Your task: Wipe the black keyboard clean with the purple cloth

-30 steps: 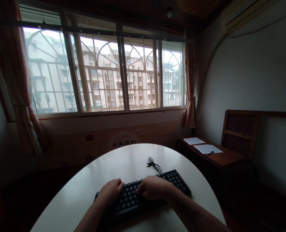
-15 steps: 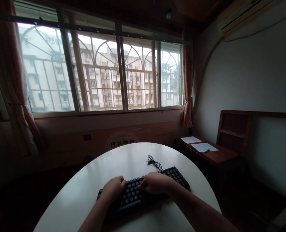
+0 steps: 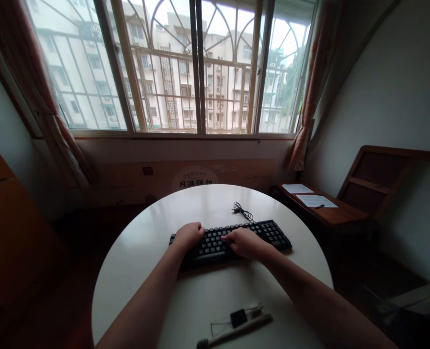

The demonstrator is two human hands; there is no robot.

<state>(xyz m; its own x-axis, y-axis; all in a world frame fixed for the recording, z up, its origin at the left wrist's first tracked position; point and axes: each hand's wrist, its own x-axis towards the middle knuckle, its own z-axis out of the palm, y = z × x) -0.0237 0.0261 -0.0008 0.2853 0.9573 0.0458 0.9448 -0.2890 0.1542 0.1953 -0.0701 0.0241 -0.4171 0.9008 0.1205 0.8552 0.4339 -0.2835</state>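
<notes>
A black computer keyboard (image 3: 215, 249) lies on a round white table (image 3: 127, 271). My left hand (image 3: 188, 236) is closed over its left part, fingers curled toward the back edge. My right hand (image 3: 247, 243) is over the middle-right keys, its fingers closed and the thumb pointing left. Whatever may be between those fingers is hidden. Behind the keyboard lies its bundled black cable (image 3: 242, 211). Nearer to me, between my forearms, are a toothbrush-like brush (image 3: 232, 333) and a small black piece with thin wire prongs (image 3: 238, 318).
A wooden chair (image 3: 331, 213) stands to the right with sheets of paper (image 3: 316, 201) and a pen (image 3: 320, 206) on its seat. Beyond the table are a long printed box (image 3: 236, 169) and a barred window (image 3: 171, 87). An orange-brown cabinet (image 3: 14, 232) is at the left.
The view has tilted down, bringing the brush and the black wire-pronged piece into sight. Both hands stay closed at about the same places on the keyboard.
</notes>
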